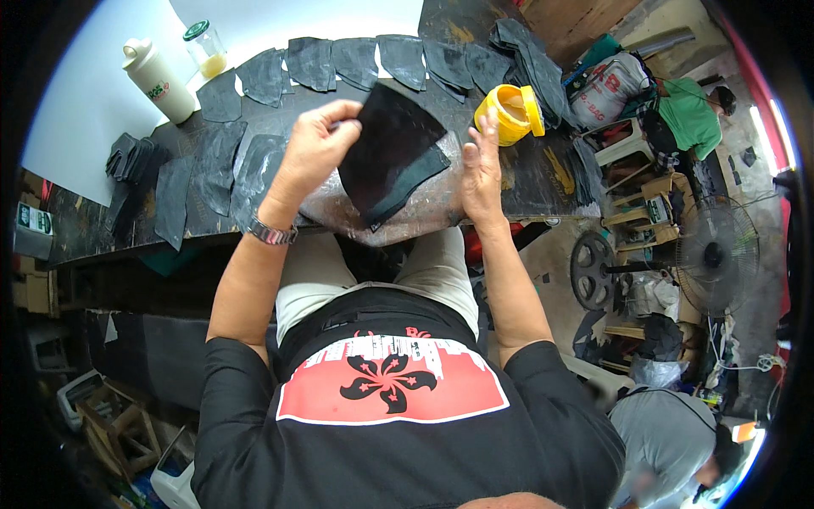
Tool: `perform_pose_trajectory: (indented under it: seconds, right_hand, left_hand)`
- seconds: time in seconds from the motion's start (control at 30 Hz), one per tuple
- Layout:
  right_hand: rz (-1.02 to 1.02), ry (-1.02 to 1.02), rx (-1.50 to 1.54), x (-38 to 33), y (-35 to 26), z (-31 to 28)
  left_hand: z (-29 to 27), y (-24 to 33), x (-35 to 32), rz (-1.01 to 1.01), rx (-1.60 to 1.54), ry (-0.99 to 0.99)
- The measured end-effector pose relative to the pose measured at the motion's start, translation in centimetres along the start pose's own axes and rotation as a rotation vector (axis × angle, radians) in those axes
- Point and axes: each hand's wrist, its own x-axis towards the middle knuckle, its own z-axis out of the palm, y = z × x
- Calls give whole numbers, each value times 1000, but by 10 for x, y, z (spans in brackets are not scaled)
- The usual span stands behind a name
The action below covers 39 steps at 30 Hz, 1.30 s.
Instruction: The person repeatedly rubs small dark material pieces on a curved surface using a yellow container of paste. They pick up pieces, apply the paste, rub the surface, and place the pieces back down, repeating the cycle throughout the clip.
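My left hand [320,151] pinches the upper corner of a black curved panel [392,140] of leather-like sheet, which hangs tilted above the bench. Partly hidden beneath it, another dark panel [415,187] shows over a shiny clear plastic sheet [339,208]. To the right, my right hand [482,174] is raised with its fingers stretched up and its palm toward the panel; nothing shows in it. Just behind those fingers stands a yellow plastic jar [514,129] with whitish contents. A metal watch sits on my left wrist.
Several dark panels [354,61] form a row along the bench's [288,93] back, with stacks at left [136,159] and back right [530,64]. A cream bottle [161,83] and glass jar [205,53] stand back left. A fan [712,254] and two other people are at right.
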Motion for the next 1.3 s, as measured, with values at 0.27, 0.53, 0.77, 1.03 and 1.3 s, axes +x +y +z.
perform_pose_trajectory:
  seconds: [0.27,0.53,0.77,1.03,1.3]
  right_hand:
    - [198,268,171,-11,30,-11]
    - [259,183,87,-8,29,-10]
    - [268,148,18,-8,25,-9]
    - [255,100,-11,-7,30,-8]
    - [257,93,16,-6,29,-7]
  left_hand:
    - [-18,-43,136,-177,-168,234]
    - [18,-123,228,-408,-293,366]
    - [50,-126,244,-362,-315,385]
    - [48,-133,229,36,728,366]
    - [36,-126,224,35,861,291]
